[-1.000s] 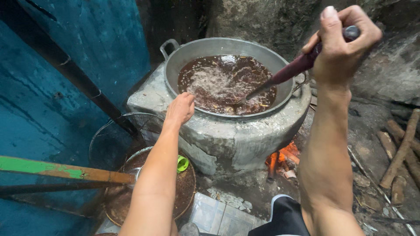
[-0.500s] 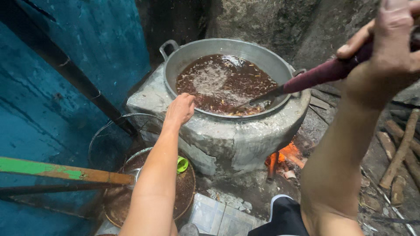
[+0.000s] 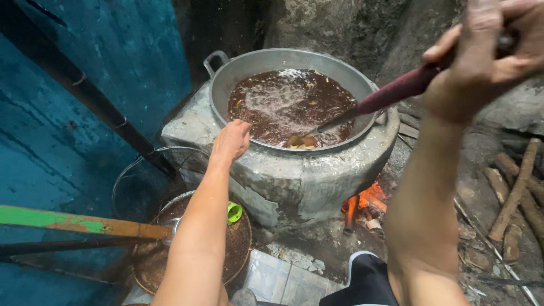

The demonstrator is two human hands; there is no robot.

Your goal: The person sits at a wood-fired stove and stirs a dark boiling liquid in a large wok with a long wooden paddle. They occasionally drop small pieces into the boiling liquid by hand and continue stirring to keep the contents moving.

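A big metal wok (image 3: 226,85) full of dark bubbling oil sits on a grey concrete stove (image 3: 306,175). My right hand (image 3: 487,56), raised high at the top right, grips the dark red handle of a long ladle (image 3: 391,93) whose far end dips into the oil near pale fried pieces (image 3: 300,141). My left hand (image 3: 231,141) rests on the stove's rim at the wok's near edge, fingers curled, holding nothing that I can see.
Fire (image 3: 362,201) burns in the stove's opening. Firewood logs (image 3: 513,192) lie at right. A round wire strainer (image 3: 141,181) and a brown basket tray (image 3: 232,255) with a green cup (image 3: 234,212) sit lower left. A green-and-orange pole (image 3: 73,222) crosses there. Blue wall at left.
My right hand has lifted up and to the right, pulling the ladle handle higher. The ladle's end moved toward the wok's near side. The left hand stayed put.
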